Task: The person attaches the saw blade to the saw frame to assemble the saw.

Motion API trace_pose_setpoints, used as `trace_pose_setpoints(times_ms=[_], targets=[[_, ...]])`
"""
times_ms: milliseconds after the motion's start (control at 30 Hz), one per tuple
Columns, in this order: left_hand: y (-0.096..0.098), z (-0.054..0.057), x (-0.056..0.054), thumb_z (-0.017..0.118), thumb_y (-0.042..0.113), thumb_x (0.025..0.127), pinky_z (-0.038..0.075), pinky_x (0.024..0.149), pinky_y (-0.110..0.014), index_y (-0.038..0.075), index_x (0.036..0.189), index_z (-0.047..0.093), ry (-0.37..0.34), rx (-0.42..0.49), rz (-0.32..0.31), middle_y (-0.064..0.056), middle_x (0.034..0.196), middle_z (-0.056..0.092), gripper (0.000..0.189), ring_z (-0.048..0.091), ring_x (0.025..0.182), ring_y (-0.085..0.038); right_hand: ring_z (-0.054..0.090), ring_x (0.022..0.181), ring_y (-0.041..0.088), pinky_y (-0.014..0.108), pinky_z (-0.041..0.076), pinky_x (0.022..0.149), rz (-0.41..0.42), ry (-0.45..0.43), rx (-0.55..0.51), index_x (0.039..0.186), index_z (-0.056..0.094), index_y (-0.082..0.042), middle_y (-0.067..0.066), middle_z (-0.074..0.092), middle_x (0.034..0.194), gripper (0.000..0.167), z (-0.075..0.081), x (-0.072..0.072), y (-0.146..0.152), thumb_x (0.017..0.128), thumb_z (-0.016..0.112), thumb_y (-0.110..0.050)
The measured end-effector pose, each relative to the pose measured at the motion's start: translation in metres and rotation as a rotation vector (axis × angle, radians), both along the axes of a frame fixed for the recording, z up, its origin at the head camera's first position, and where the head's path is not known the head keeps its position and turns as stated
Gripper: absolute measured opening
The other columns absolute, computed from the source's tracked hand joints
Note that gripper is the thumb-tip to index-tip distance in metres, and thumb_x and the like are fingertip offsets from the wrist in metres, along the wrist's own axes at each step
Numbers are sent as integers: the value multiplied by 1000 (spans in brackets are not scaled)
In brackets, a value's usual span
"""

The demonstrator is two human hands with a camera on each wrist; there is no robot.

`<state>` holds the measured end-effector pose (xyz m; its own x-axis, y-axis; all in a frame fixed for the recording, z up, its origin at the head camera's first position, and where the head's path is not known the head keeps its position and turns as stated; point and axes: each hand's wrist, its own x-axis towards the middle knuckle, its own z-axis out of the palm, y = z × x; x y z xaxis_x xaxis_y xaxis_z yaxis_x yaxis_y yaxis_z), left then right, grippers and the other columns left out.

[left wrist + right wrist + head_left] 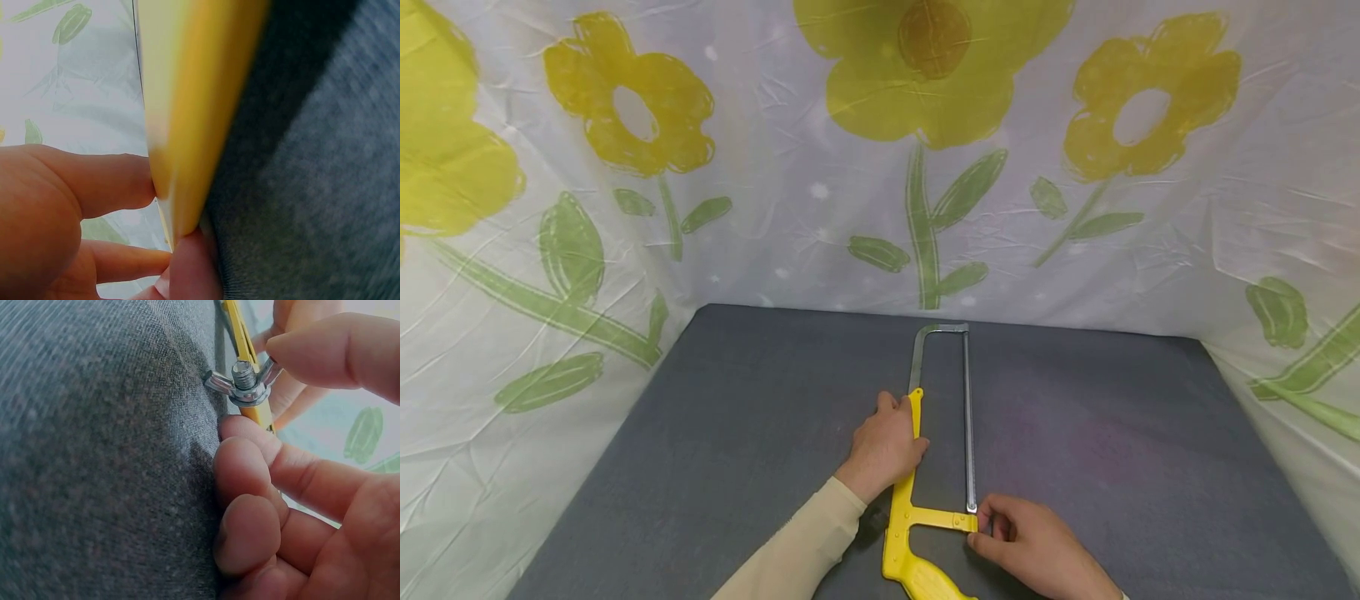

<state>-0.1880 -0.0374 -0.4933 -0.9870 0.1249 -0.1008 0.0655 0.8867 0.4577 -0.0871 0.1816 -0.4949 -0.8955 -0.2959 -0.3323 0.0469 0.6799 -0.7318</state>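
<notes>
A hacksaw with a yellow frame and a silver bow lies on the dark table, its blade on the right side. My left hand grips the yellow frame partway along; the left wrist view shows fingers against its side. At the near end of the blade, my right hand works on a metal wing nut on a threaded bolt. One fingertip presses a wing, while the other fingers curl just below the nut. The yellow handle runs out of the head view at the bottom.
The grey-black cloth-covered table ends at a white curtain printed with yellow flowers, which hangs behind it and at both sides. A faint reddish patch marks the tabletop to the right.
</notes>
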Motion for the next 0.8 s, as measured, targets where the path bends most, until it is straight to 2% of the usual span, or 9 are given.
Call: trace_pose_setpoints(times_ms=[800], targets=[[-1,0,0,84,24,95,58,62,-33,-5,156,51,11,17,-12,-22,131,55,75,59,70,-20,48,59,8,25,36,54,26,-5,-18,96,68,-24,-5,56,72,14,0,-2,2,94,80,-32]])
